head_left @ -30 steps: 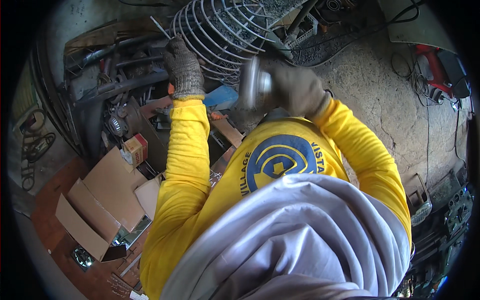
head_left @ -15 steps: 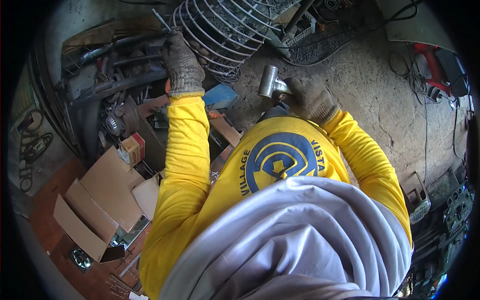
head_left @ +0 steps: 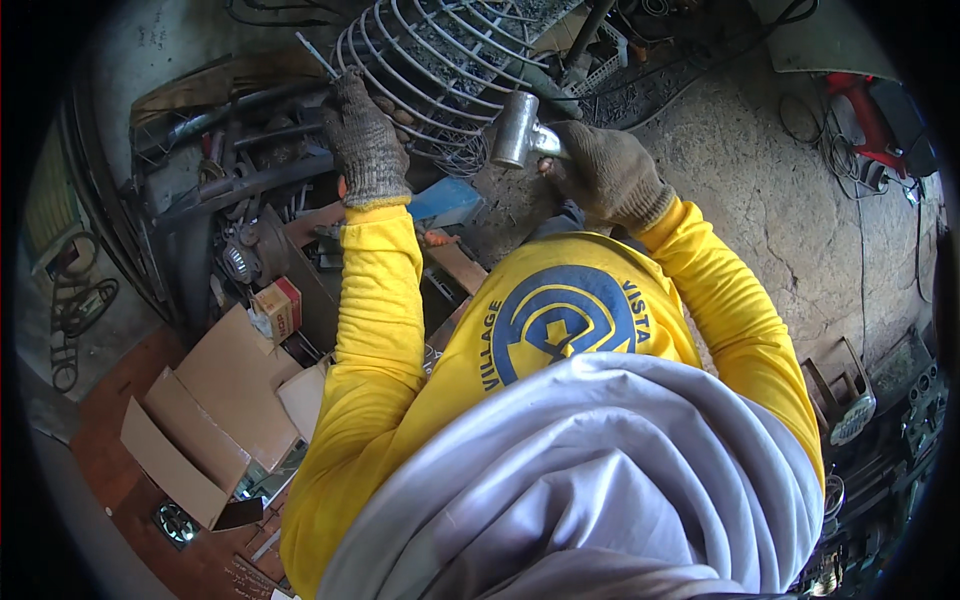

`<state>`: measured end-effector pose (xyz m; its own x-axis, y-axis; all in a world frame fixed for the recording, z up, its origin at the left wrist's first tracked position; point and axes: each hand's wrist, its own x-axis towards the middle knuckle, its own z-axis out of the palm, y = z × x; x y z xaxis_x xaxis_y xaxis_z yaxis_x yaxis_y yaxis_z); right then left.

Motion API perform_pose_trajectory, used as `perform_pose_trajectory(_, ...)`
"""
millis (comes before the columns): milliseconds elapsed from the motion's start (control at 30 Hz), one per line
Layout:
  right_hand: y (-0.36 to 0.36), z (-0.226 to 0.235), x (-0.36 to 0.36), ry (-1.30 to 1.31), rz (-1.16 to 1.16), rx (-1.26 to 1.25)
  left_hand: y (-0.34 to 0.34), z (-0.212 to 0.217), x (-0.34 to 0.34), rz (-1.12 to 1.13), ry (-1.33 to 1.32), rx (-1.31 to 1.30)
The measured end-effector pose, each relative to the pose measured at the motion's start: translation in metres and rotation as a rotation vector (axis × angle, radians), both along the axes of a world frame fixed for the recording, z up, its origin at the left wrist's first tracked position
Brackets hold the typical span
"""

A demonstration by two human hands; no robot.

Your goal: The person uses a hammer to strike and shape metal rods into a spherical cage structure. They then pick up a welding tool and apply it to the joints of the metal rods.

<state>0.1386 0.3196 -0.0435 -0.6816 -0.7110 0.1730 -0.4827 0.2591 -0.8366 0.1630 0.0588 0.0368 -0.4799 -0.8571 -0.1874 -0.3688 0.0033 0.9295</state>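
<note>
My left hand (head_left: 368,145), in a grey-brown knitted glove, is closed at the left end of a metal rod coil (head_left: 432,75). A straight rod end (head_left: 318,55) sticks out just beyond its fingers, which are partly hidden. My right hand (head_left: 612,178), gloved alike, grips a hammer (head_left: 514,130) close below its shiny cylindrical head. The hammer is held in the air in front of my body, to the right of the coil and apart from it. Most of its handle is hidden by the glove.
Metal scrap and bars (head_left: 255,180) lie left of my left arm. An open cardboard box (head_left: 215,390) stands at lower left, with a small red-and-tan box (head_left: 278,305) beside it. A red machine (head_left: 858,120) with cables sits on the concrete floor (head_left: 770,190) at right.
My right hand has lifted the hammer a little up and to the left, nearer the coil. My left hand stays at the coil's end. The whole view has shifted slightly.
</note>
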Motion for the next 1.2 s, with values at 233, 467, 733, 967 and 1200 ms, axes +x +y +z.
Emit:
perform_pose_trajectory(233, -0.010, -0.006, -0.006, 0.002, 0.009, 0.012, -0.009, -0.003, -0.009, 0.045, -0.089, -0.057)
perform_pose_trajectory(467, -0.019, -0.006, -0.009, 0.051, 0.017, -0.036, -0.012, -0.010, -0.005, -0.016, -0.029, -0.094)
perform_pose_trajectory(733, -0.019, 0.009, -0.011, -0.007, 0.059, 0.106, -0.006, 0.011, -0.006, -0.092, -0.289, -0.181)
perform_pose_trajectory(967, -0.019, 0.037, -0.006, 0.264, 0.301, -0.116, -0.020, -0.006, -0.002, -0.114, -0.246, -0.260)
perform_pose_trajectory(1200, -0.014, 0.011, -0.001, -0.114, 0.127, 0.253, -0.033, -0.007, -0.010, -0.098, -0.414, -0.454)
